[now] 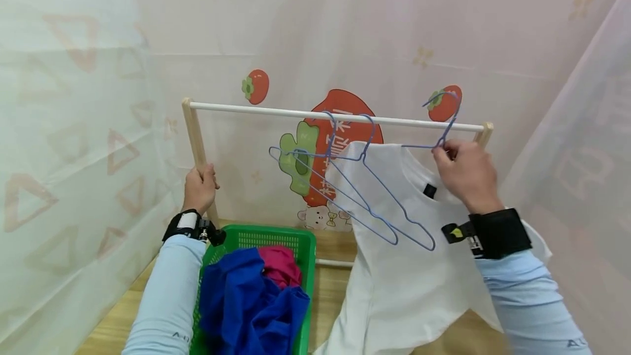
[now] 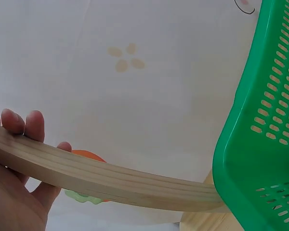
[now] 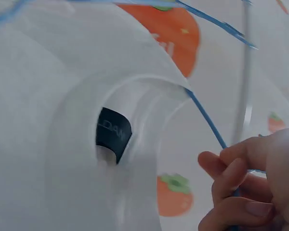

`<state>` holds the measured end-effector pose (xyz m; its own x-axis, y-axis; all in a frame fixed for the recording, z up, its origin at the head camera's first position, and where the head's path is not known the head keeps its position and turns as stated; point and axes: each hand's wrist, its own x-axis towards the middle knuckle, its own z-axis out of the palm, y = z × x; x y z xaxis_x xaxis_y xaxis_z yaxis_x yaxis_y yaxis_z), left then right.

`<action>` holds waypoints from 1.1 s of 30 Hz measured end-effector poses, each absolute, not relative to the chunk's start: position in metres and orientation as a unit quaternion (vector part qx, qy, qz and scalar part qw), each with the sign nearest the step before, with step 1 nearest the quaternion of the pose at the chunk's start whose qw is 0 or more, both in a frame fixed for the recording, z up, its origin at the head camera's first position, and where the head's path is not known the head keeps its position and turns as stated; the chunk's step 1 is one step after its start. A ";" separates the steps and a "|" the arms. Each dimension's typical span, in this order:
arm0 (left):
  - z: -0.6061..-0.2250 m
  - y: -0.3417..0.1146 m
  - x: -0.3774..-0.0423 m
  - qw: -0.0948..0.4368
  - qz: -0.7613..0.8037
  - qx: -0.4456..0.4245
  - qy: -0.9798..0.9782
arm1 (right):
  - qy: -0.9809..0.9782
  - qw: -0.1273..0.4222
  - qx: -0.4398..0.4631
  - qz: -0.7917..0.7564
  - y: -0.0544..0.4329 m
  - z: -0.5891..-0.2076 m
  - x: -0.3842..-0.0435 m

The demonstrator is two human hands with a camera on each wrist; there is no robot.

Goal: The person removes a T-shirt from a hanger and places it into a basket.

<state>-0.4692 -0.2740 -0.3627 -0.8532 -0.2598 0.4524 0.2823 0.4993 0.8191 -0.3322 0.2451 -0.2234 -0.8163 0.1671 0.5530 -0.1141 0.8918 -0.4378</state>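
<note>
My left hand (image 1: pixel 199 189) grips the wooden upright (image 1: pixel 194 135) of a small clothes rack, its fingers wrapped round the wood in the left wrist view. With my right hand (image 1: pixel 469 175) I pinch a blue wire hanger (image 1: pixel 445 135) just below its hook. A white T-shirt (image 1: pixel 404 289) hangs on this hanger, most of which the shirt hides. The hook stands above the white rail (image 1: pixel 276 112), near its right end; whether it touches the rail I cannot tell. In the right wrist view the shirt's black neck label (image 3: pixel 114 131) faces the camera.
Two bare blue hangers (image 1: pixel 363 153) hang from the rail, overlapping the shirt in the head view. Below on the left stands a green basket (image 1: pixel 309 267) with blue cloth (image 1: pixel 246 300) and pink cloth (image 1: pixel 281 265). A printed curtain (image 1: pixel 296 26) closes off the back.
</note>
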 end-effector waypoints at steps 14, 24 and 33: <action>-0.353 -0.273 -0.462 0.252 -0.474 0.014 -0.843 | -0.956 0.240 -0.016 0.169 0.310 -0.286 -0.268; -0.329 -0.277 -0.402 0.012 -0.250 -0.039 -0.967 | -0.949 0.223 -0.051 0.217 0.306 -0.375 -0.206; -0.315 -0.160 -0.295 0.120 -0.252 -0.251 -0.927 | -0.865 0.406 0.075 0.285 0.245 -0.348 -0.206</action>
<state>-0.2946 -0.1605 -0.3154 -0.8446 0.4051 0.3501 0.5267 0.7463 0.4070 -0.2056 0.2450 -0.3477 -0.6591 0.1019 0.7451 -0.3617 0.8257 -0.4329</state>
